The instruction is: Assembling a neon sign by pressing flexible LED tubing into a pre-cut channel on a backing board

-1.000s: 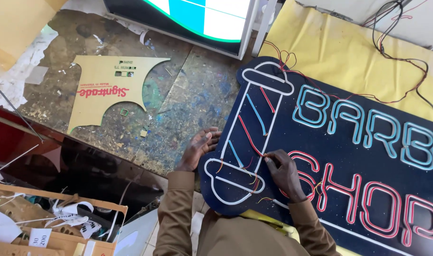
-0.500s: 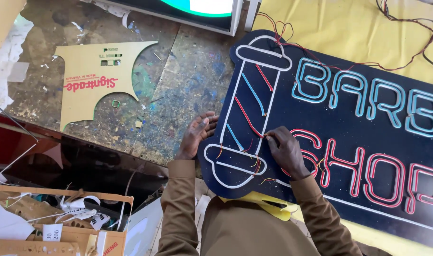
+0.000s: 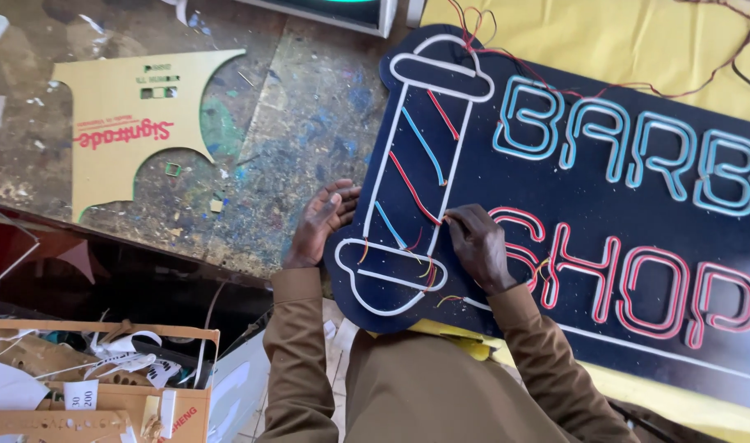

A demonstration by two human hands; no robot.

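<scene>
Sign panel under hand work at the pole motif: thin wires exposed

The dark sign panel point(image 3: 605, 246) lies flat, partly on the paint-stained bench point(image 3: 309, 123) and partly on a yellow sheet point(image 3: 637, 41). The left hand point(image 3: 322, 221) rests at the panel's left edge, fingers loosely spread and pressing on it, gripping nothing. The right hand point(image 3: 477, 246) lies on the panel face beside the striped pole outline point(image 3: 416, 172), fingertips pinched together at the pole's right edge where a red strip ends; whether they pinch a wire or the strip itself cannot be told.

Nearby: a yellow cut-out board point(image 3: 129, 131) well apart on the bench, and a cardboard box of scraps point(image 3: 96, 385) at lower left. Loose red wires point(image 3: 605, 74) trail across the top of the panel.

Risks, as judged:
- A hard pull at the pinched point could lift the strip from its channel or snap a fine lead
- The panel's lower corner overhangs its support; heavy pressing could tip or shift it
- The trailing wires could snag on a sleeve
</scene>
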